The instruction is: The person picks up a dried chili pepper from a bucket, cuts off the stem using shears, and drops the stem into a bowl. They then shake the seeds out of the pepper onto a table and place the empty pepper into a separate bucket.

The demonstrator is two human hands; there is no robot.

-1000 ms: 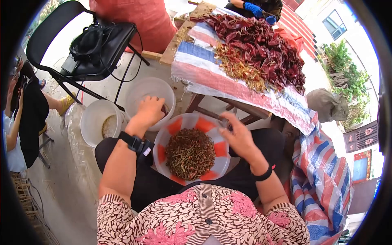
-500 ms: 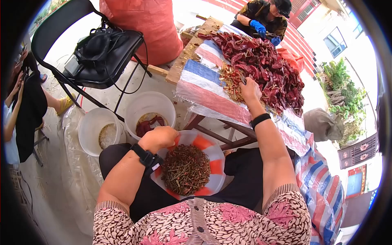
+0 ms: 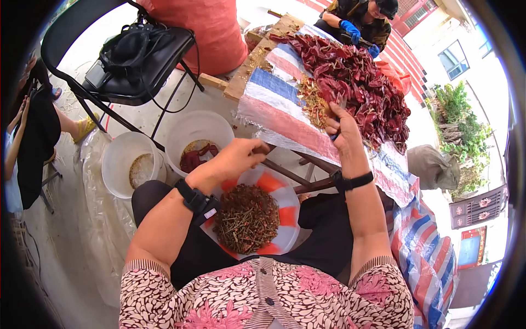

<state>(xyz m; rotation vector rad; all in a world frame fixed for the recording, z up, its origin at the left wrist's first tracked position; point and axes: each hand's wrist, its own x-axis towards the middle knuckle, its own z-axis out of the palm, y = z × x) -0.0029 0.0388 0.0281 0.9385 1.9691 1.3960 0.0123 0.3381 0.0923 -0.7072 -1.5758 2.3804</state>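
My right hand is closed at the near edge of the dried red chili heap, on something dark that I cannot make out. Beside it, small chili scraps and seeds lie on the striped woven sheet. My left hand hovers above the far rim of the orange-and-white basin, fingers apart and holding nothing visible. Chili stems fill the middle of that basin, which rests between my legs. Left of it, a translucent bucket holds a few red chili pieces.
A second bucket stands further left, near a black folding chair with a bag on it. A red sack is behind. Across the table, a co-worker wears blue gloves. Another person sits at far left.
My left hand has moved right and a little up from the bucket side, and its fingers have opened. My right hand has come slightly back toward me from the scraps.
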